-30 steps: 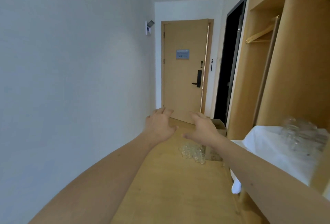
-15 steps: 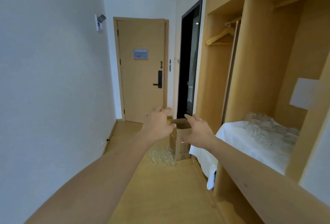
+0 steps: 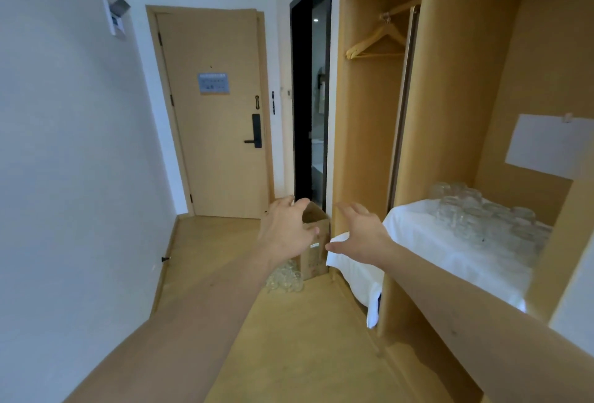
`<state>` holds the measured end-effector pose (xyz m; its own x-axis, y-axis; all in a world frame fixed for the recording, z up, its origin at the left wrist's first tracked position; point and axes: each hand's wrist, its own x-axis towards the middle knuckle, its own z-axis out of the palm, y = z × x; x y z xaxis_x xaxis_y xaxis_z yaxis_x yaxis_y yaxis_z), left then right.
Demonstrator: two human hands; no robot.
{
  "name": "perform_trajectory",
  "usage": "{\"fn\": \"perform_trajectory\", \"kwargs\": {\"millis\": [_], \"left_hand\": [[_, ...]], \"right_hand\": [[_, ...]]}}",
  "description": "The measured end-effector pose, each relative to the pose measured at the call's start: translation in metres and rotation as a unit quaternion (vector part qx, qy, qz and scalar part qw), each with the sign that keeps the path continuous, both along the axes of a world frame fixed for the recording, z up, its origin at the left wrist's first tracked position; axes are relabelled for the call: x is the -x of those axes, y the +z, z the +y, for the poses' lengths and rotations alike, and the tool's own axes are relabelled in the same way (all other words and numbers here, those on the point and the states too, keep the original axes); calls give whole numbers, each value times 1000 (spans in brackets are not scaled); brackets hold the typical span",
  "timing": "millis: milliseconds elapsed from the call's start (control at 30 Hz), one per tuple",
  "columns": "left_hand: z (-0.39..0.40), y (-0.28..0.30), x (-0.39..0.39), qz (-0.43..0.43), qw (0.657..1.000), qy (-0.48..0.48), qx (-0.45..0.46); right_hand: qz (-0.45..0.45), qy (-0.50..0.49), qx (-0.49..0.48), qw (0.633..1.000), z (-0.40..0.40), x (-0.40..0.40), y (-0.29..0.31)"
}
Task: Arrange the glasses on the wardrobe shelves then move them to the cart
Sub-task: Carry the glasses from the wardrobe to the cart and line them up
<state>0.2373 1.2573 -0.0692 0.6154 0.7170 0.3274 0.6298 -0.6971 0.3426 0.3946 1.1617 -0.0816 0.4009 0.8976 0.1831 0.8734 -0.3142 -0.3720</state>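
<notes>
Both the left hand (image 3: 286,232) and the right hand (image 3: 363,235) reach forward with spread, empty fingers, probably toward the floor glasses (image 3: 284,279) beside the cardboard box (image 3: 316,251), while more glasses (image 3: 482,213) wait on the cloth-covered wardrobe shelf (image 3: 427,242).

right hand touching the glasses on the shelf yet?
Apart. The head view shows the right hand open in mid-air, with a stretch of white cloth between it and the shelf glasses.
</notes>
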Motion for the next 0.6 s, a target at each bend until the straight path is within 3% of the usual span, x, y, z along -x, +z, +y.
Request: {"fn": "perform_trajectory", "kwargs": {"millis": [600], "left_hand": [[176,-29,-149,26,999,-31,14]], "right_hand": [[27,-52,17,998,170,-143,-33]]}}
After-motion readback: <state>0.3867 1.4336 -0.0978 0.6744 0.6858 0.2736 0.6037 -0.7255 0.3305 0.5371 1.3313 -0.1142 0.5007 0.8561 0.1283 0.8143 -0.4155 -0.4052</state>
